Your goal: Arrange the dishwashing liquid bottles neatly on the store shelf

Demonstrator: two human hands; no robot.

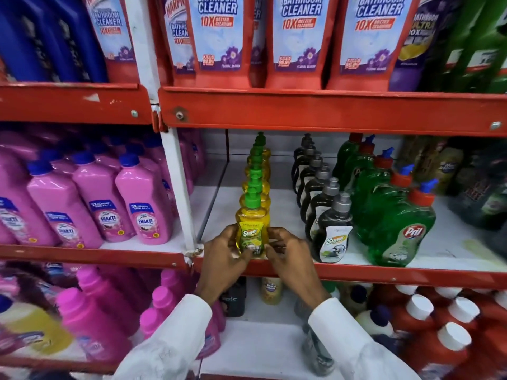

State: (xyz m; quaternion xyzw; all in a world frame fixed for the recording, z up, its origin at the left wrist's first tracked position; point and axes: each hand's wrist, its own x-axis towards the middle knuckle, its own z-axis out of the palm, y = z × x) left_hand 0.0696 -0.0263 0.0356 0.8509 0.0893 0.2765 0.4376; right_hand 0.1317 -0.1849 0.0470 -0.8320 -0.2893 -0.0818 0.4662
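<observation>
Yellow bottle (pixel 251 231) — both hands gripping.

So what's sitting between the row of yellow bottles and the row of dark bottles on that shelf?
Nothing: the head view shows bare white shelf between the yellow bottles and the dark bottles, apart from the right hand at the front edge.

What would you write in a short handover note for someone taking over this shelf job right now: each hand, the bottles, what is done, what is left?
Left hand and right hand: both on the front yellow bottle, one on each side, at the shelf edge.
Done: yellow row, dark row and green row stand in files.
Left: square up the front yellow bottle and let go.
</observation>
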